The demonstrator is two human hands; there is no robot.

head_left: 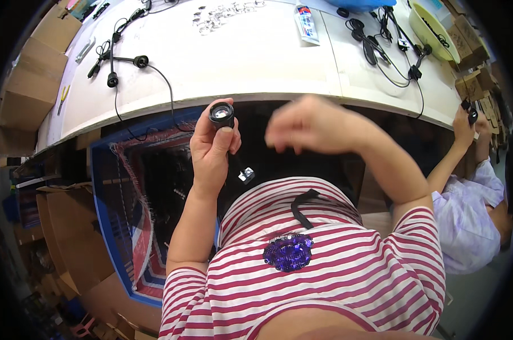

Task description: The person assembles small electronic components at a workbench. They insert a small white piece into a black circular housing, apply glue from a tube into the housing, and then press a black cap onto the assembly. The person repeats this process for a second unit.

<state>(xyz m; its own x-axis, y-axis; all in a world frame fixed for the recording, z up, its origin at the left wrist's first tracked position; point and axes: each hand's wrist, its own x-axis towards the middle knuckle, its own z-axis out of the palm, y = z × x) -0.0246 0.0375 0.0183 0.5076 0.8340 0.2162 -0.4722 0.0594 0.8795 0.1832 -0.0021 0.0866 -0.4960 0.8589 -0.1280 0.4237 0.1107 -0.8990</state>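
Observation:
My left hand [209, 148] is closed around a black lamp socket [221, 115], its round mouth facing up and showing a bright metal inside. The thumb presses on the socket's side. Just below that hand hangs a small shiny metal-and-white piece [246, 174]; whether it joins the socket's cord I cannot tell. To the right, apart from the socket, my right hand [308, 124] is smeared by motion, and I cannot make out anything in its fingers. On the table's left part lie black sockets [141, 61] on a cord, some of which droops over the front edge.
The white table [256, 68] carries small clear and metallic pieces [222, 16], a tube [306, 25], black corded parts [375, 48] and a yellow basin [435, 31]. A blue-rimmed bin [112, 226] stands at left below the edge. At right, another person [466, 221] holds a black part.

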